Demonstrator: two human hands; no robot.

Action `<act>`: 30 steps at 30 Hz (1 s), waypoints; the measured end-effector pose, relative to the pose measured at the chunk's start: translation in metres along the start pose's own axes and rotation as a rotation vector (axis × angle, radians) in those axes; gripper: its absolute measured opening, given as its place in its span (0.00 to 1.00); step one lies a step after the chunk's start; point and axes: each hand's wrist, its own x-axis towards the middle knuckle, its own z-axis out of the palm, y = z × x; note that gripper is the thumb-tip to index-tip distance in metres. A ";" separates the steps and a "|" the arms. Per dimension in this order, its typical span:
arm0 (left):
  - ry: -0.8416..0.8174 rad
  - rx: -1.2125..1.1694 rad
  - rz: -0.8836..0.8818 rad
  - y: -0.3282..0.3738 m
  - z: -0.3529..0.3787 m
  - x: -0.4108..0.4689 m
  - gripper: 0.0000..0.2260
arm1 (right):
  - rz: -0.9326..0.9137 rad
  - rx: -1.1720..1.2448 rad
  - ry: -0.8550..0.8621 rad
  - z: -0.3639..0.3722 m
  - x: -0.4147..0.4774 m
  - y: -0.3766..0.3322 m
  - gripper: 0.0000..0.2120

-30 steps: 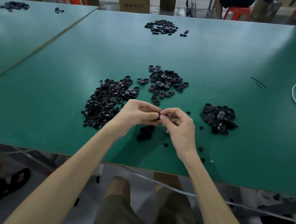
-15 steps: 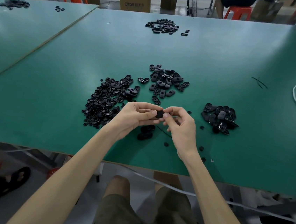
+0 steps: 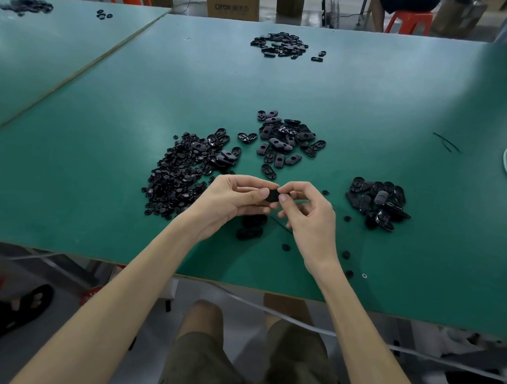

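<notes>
Clearly midway — pinching one black piece (image 3: 272,196) between left hand (image 3: 229,198) and right hand (image 3: 309,216), close together. Seemingly done, small pile (image 3: 376,203) at right; left heap (image 3: 181,178) and far heap (image 3: 286,139) waiting.

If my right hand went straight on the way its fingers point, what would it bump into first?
Probably the left hand, whose fingertips face the right hand across the small black piece both pinch.

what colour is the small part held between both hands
Black; the small part shows best in the head view.
</notes>
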 end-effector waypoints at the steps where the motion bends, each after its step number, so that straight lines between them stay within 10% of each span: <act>1: -0.001 -0.002 0.002 0.000 0.000 0.000 0.11 | -0.003 0.002 0.002 0.000 0.000 0.000 0.06; 30: 0.073 0.117 0.011 -0.004 0.006 0.001 0.09 | 0.060 0.161 -0.025 -0.003 0.002 0.007 0.06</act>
